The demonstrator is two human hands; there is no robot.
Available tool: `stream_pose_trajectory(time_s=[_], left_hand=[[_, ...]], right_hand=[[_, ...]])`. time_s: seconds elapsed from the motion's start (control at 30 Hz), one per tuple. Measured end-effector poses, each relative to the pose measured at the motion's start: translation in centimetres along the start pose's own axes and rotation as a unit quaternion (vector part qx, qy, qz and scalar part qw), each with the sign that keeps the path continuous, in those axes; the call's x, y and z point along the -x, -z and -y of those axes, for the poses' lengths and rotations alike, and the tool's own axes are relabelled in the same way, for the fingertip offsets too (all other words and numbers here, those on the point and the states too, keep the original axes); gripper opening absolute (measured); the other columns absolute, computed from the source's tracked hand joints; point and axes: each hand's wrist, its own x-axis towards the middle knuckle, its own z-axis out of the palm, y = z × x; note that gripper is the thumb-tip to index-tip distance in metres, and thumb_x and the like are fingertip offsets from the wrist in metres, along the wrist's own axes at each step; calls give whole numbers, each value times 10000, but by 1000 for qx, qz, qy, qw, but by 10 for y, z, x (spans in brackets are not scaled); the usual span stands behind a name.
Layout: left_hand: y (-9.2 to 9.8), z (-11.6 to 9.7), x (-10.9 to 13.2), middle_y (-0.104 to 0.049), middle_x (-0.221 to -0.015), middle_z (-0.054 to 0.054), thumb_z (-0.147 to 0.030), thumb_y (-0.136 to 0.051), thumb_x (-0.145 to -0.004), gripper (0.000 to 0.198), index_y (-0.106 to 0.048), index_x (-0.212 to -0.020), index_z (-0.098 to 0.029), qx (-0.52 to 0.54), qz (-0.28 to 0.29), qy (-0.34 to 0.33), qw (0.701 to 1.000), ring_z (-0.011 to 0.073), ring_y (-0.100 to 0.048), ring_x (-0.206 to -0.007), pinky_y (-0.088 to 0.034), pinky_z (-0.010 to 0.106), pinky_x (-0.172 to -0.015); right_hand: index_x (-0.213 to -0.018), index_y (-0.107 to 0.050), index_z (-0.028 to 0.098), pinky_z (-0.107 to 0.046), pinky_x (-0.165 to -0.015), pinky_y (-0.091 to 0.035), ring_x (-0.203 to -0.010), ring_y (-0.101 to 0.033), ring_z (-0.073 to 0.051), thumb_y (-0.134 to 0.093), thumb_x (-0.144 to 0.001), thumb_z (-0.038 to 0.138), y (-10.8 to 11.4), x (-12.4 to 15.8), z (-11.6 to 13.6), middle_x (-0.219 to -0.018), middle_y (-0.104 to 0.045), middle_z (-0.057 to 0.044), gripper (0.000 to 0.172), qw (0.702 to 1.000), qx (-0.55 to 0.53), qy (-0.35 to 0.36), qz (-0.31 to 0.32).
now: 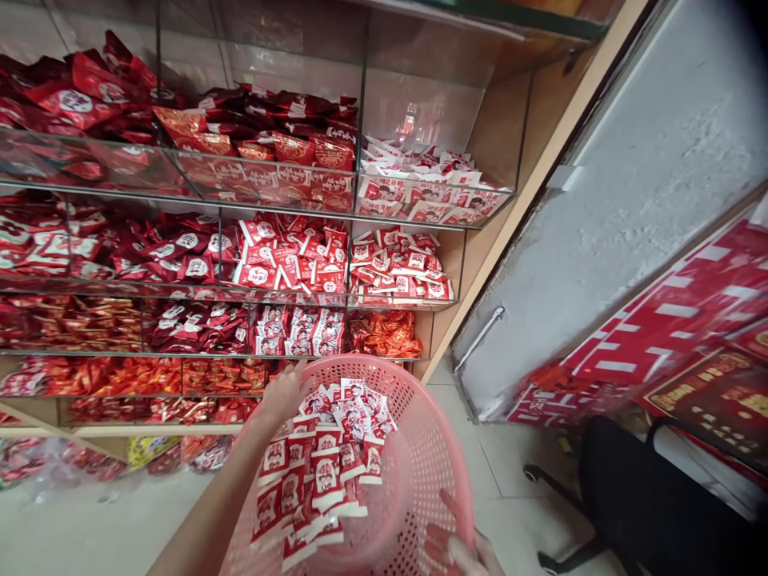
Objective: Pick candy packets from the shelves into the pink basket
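A pink perforated plastic basket (432,432) is held tilted in front of me. Inside it lies a loose heap of small red-and-white candy packets (327,472), mostly on the left side. My left hand (284,394) is closed at the far left of the rim, its fingers partly hidden. At the lower right, my right hand (465,548) grips the rim, with fingers showing through the mesh inside. Just beyond the basket, red-and-white packets (300,330) and orange-wrapped packets (387,334) fill shelf compartments.
A wooden shelf unit with clear dividers holds many red packets (291,256) and white-and-red packets (426,180). Its wooden side panel (510,232) stands beside a grey wall (630,192). A black chair (648,504) is at the lower right, near red printed goods (654,320). Bagged goods (156,452) lie under the shelves.
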Motion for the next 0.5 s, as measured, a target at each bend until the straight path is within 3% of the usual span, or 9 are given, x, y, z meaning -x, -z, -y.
stream_pose_trajectory(time_s=[0.1, 0.17, 0.23, 0.3, 0.4, 0.43, 0.5], left_hand=[[4, 22, 4, -609, -1184, 175, -481, -339, -858, 586, -345, -1343, -152, 42, 27, -3, 999, 293, -598, -1042, -445, 376, -835], [8, 41, 13, -650, -1112, 168, -516, -392, -816, 626, -385, -1310, -131, 81, 42, 50, 995, 300, -606, -1026, -453, 377, -841], [9, 61, 30, -683, -1052, 116, -542, -435, -771, 570, -503, -1194, -168, 167, 62, 61, 982, 287, -622, -991, -478, 364, -830], [8, 74, 56, -691, -1064, 51, -593, -476, -722, 588, -519, -1175, -220, 312, 69, 52, 946, 260, -615, -1019, -495, 350, -854], [1, 75, 102, -668, -1145, 19, -578, -617, -619, 694, -499, -1233, -276, 494, 42, 177, 850, 263, -580, -1099, -509, 356, -890], [-3, 71, 117, -668, -1147, 10, -545, -656, -592, 728, -487, -1258, -302, 559, 41, 232, 795, 271, -581, -1100, -525, 362, -874], [-12, 56, 145, -676, -1129, -16, -488, -690, -560, 729, -500, -1255, -375, 688, 34, 336, 642, 300, -577, -1102, -545, 381, -838]], right_hand=[[-1251, -530, 115, -401, -880, -461, -948, -630, -289, -618, -556, 336, -1, -1, 6, -976, -687, -130, 735, 1000, 8, 18, 8], [-1249, -537, 115, -413, -889, -453, -962, -624, -295, -660, -544, 369, -1, -4, 11, -987, -684, -144, 759, 999, 30, 24, 17], [-1234, -554, 116, -419, -889, -452, -963, -623, -300, -674, -539, 376, 1, -7, 16, -996, -682, -152, 752, 998, 46, 28, 31], [-1214, -571, 114, -423, -891, -452, -957, -625, -302, -671, -544, 380, 2, -10, 18, -996, -681, -155, 727, 997, 53, 29, 42], [-1211, -574, 134, -417, -901, -449, -968, -627, -299, -669, -550, 374, 4, -15, 18, -1002, -681, -150, 710, 997, 61, 12, 41], [-1222, -565, 147, -413, -904, -448, -978, -626, -296, -669, -552, 371, 5, -16, 18, -1011, -679, -147, 714, 997, 62, 1, 39], [-1250, -539, 171, -403, -909, -447, -1001, -622, -290, -659, -564, 371, 4, -17, 20, -1037, -672, -140, 725, 997, 61, -17, 39]])
